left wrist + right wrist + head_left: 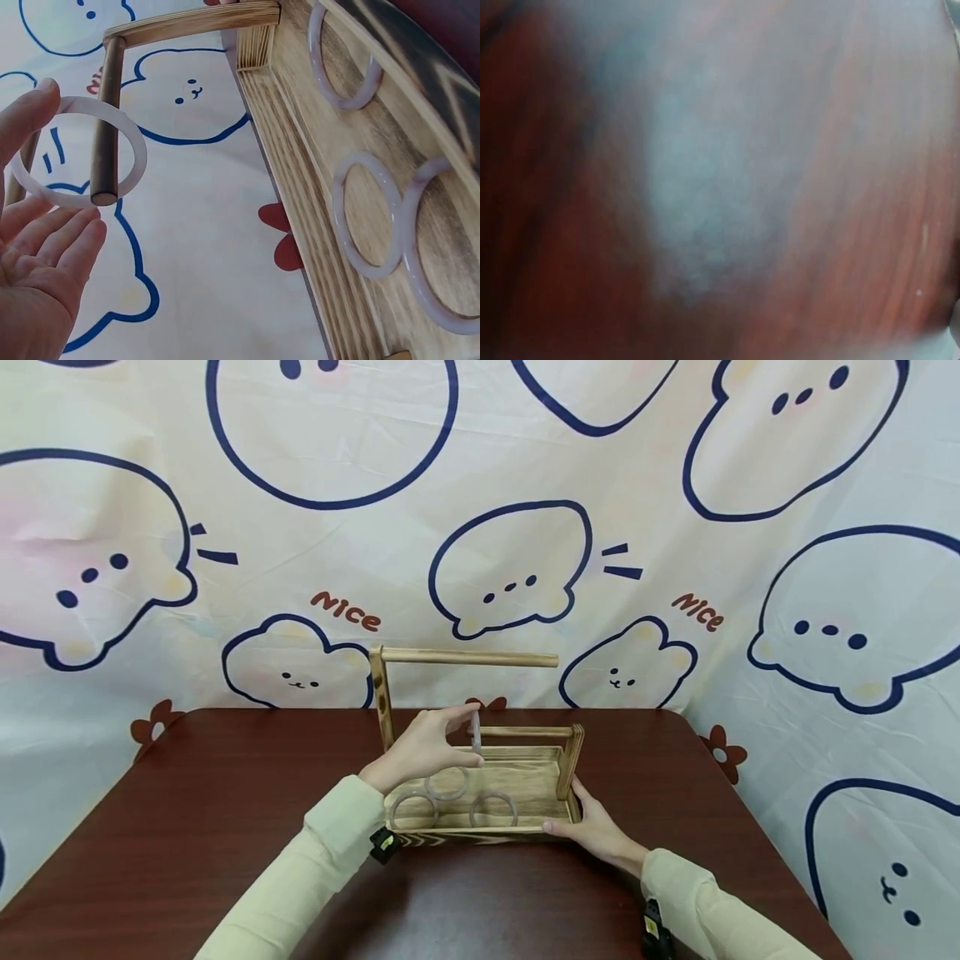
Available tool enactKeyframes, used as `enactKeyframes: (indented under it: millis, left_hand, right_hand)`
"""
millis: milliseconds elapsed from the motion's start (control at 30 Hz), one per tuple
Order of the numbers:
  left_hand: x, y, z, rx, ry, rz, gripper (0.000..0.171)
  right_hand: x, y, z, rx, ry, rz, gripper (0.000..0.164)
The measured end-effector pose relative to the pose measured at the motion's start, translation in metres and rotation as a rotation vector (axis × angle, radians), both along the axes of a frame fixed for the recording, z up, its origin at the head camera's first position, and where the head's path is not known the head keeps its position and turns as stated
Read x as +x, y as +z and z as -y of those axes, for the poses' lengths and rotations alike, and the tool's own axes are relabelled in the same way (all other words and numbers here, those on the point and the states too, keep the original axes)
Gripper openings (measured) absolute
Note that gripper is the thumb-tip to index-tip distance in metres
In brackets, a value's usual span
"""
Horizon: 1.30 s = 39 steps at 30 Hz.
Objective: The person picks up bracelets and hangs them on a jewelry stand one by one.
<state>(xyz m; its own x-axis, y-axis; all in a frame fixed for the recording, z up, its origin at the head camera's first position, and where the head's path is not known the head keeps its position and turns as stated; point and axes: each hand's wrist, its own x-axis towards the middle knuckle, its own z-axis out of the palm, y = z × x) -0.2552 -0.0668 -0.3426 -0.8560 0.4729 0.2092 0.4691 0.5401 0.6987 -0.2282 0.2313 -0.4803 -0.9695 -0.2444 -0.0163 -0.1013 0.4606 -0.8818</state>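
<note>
My left hand (pixel 427 747) pinches a pale, translucent bangle (pixel 476 735) upright between thumb and fingertips. The bangle is at the free left end of the lower rod (pixel 525 732) of a wooden bracelet stand (pixel 525 785). In the left wrist view, the end of the rod (pixel 105 157) shows across the ring's opening, overlapping its lower edge. Three more bangles (pixel 337 217) lie in the stand's tray. My right hand (pixel 600 831) grips the tray's right end, thumb on the front edge and fingers behind the side. The right wrist view shows mostly blurred tabletop.
A taller rod (pixel 472 657) extends rightward from the stand's left post (pixel 384 702), above the lower one. The stand is on a dark red-brown table (pixel 225 827). Behind the table hangs a pale cloth (pixel 405 560) printed with cartoon faces.
</note>
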Motion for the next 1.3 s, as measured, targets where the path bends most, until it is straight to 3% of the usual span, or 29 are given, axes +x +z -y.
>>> enactKeyframes:
  millis: [333,567,1000,1300]
  left_hand:
    - [-0.001,0.005,-0.008,-0.049,-0.027,-0.023,0.077]
    - [-0.002,0.006,-0.015,-0.063,-0.016,-0.004,0.079]
    - [-0.012,0.007,-0.025,-0.011,-0.047,0.060,0.080]
    - [-0.019,0.008,-0.034,-0.055,-0.068,0.051,0.081]
  right_hand:
    - [0.000,0.000,0.000,0.007,-0.003,0.023,0.109]
    - [0.001,0.004,0.002,0.006,0.005,-0.008,0.106]
    - [0.002,0.004,0.004,0.001,0.004,0.034,0.107]
    - [0.002,0.005,0.002,0.015,-0.006,0.027,0.109]
